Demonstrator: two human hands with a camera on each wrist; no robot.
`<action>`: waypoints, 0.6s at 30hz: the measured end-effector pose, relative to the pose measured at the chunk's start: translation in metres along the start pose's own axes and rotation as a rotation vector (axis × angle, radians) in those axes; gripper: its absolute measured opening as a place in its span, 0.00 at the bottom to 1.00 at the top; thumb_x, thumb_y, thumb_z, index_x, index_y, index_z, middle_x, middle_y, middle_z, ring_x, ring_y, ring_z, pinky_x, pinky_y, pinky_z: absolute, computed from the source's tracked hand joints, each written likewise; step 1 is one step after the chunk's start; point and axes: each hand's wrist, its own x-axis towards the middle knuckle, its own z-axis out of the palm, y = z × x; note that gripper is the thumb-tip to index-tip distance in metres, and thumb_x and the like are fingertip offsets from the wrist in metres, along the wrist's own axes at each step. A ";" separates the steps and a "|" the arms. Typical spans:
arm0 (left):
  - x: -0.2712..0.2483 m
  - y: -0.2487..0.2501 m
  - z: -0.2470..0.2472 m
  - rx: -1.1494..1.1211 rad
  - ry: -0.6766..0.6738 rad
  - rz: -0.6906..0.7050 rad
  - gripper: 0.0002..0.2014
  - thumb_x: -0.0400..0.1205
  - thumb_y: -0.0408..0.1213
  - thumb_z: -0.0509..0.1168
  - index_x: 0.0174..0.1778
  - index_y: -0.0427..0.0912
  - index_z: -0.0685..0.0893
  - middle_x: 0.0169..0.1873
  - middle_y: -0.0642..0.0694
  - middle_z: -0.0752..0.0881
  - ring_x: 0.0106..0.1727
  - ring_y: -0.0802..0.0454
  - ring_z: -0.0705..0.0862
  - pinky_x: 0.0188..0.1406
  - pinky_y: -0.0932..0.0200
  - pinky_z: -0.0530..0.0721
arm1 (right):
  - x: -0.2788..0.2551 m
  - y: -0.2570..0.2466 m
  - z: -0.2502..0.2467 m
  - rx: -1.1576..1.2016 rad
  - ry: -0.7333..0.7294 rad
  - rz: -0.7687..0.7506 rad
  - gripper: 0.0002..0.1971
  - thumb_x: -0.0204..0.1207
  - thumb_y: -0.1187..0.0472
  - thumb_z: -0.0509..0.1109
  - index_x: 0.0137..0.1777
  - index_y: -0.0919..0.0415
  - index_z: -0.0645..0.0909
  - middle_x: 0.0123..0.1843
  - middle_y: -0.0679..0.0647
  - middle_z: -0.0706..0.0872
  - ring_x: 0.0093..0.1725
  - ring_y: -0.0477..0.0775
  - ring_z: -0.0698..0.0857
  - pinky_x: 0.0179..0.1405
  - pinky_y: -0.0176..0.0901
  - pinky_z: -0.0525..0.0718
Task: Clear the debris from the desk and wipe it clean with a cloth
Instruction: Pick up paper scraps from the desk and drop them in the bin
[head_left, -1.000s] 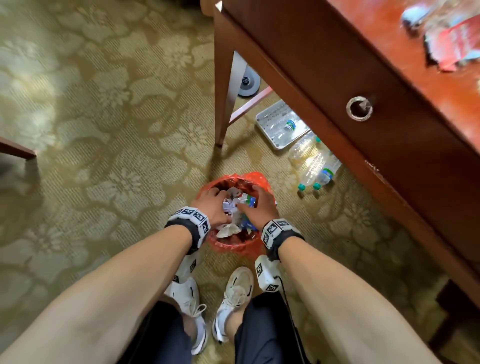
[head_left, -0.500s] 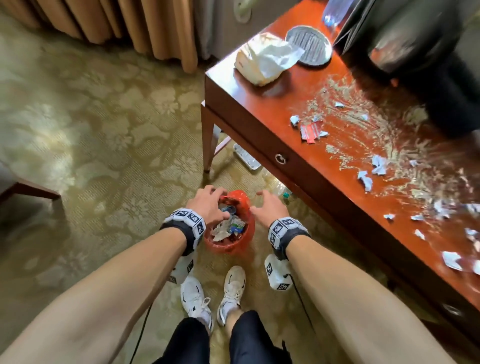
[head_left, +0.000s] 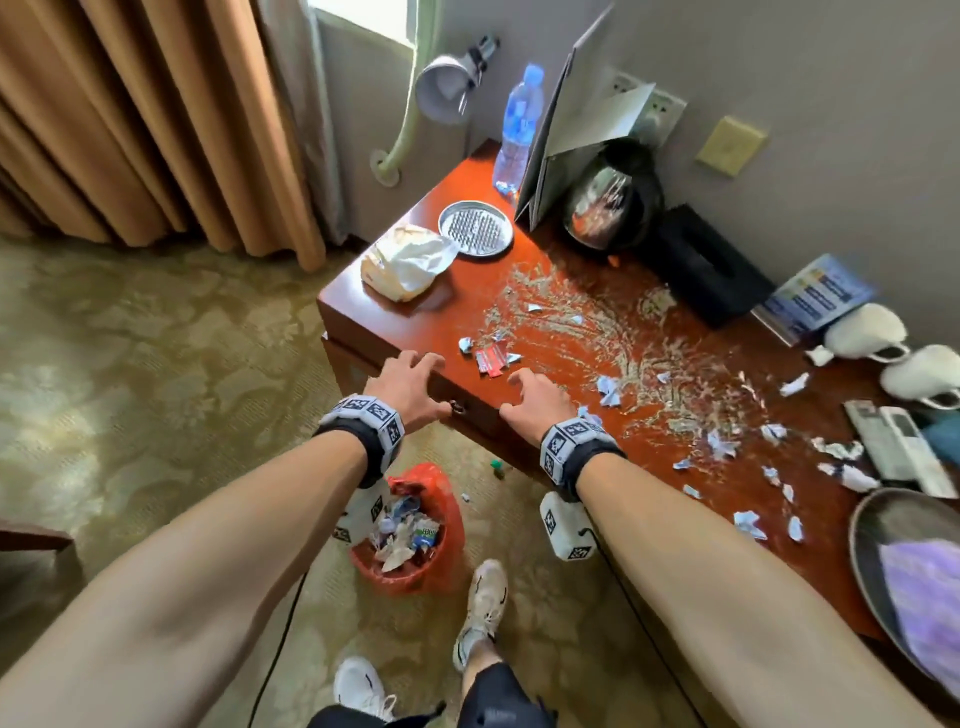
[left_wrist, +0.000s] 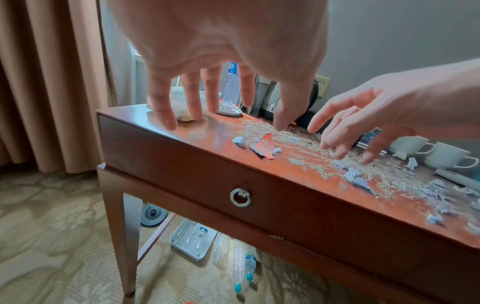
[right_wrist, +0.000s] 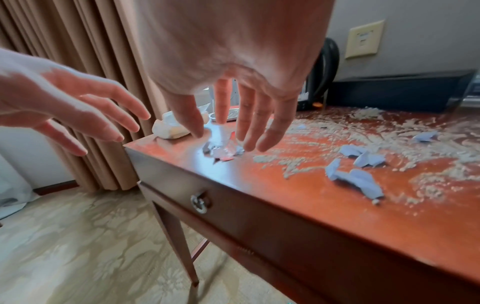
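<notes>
You have two white ceramic cups (head_left: 893, 348) at the desktop's far right edge, one clear plastic water bottle (head_left: 517, 127) and one round perforated metal dish (head_left: 475, 228) near its far left corner, and one red torn wrapper (head_left: 491, 359) by the front edge.

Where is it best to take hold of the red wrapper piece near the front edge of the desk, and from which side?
Probably pinch the raised end of the red wrapper piece, coming from above with the right hand, which hovers nearest. One end tilts up off the desk; the rest lies flat among paper scraps.
</notes>
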 end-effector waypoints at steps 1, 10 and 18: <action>0.005 0.009 -0.002 0.007 0.003 0.000 0.34 0.73 0.54 0.72 0.75 0.59 0.68 0.76 0.45 0.67 0.75 0.43 0.69 0.70 0.39 0.75 | 0.005 0.008 -0.007 0.012 0.009 0.008 0.24 0.77 0.52 0.67 0.73 0.50 0.72 0.67 0.55 0.79 0.63 0.61 0.81 0.62 0.52 0.79; 0.050 0.066 -0.001 0.042 0.019 -0.067 0.34 0.74 0.54 0.71 0.76 0.59 0.68 0.75 0.45 0.69 0.72 0.44 0.71 0.68 0.44 0.77 | 0.063 0.063 -0.038 0.029 -0.036 -0.045 0.24 0.78 0.54 0.68 0.74 0.53 0.71 0.68 0.56 0.77 0.63 0.60 0.80 0.60 0.49 0.78; 0.085 0.095 0.016 0.051 -0.041 -0.072 0.37 0.74 0.59 0.72 0.78 0.60 0.66 0.77 0.42 0.65 0.78 0.42 0.63 0.74 0.41 0.71 | 0.101 0.079 -0.048 0.028 -0.051 -0.071 0.24 0.77 0.55 0.68 0.73 0.52 0.71 0.71 0.55 0.77 0.63 0.59 0.81 0.65 0.55 0.80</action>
